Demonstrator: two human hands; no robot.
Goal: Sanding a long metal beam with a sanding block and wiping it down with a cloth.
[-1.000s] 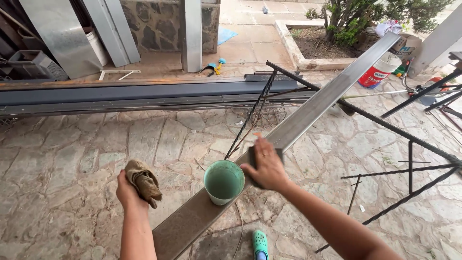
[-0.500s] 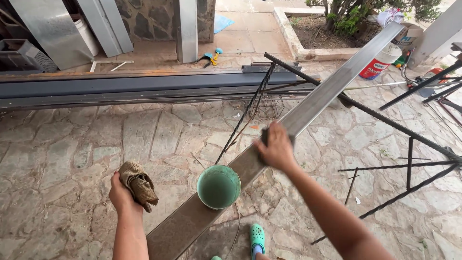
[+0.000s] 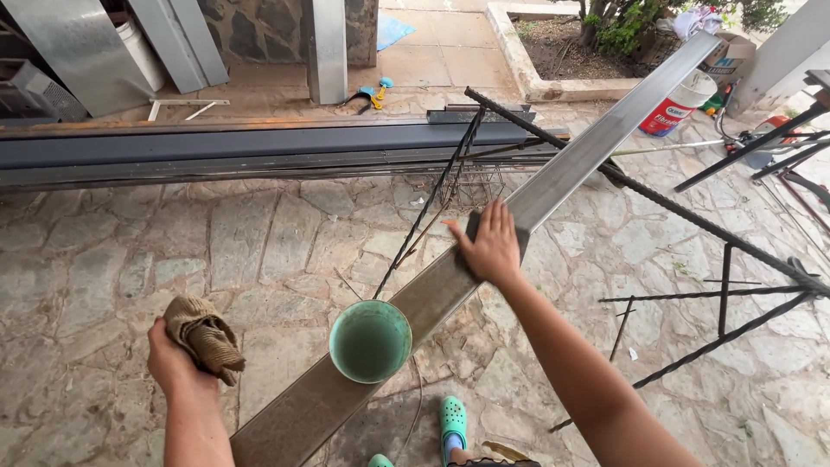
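A crumpled tan rag (image 3: 206, 335) is clutched in the left hand (image 3: 173, 361), the fingers being closed around its lower part, and is held off to the left of the beam, clear of it. The right hand (image 3: 491, 246) is laid flat, fingers spread and extended, on the top face of a long grey metal beam (image 3: 553, 186); something dark is pressed under the palm, but what it is cannot be told. The beam is seen running diagonally from the lower left to the upper right and is carried on dark rebar trestles (image 3: 657, 203). A green bucket (image 3: 370, 340) is set on the beam between the two hands, open side up. Green clogs (image 3: 452, 421) are visible on the stone-paved floor (image 3: 112, 259) beneath the beam. A stack of long dark steel profiles (image 3: 259, 143) is laid across the floor further back, and a white and red bucket (image 3: 679, 105) stands near the beam's far end.
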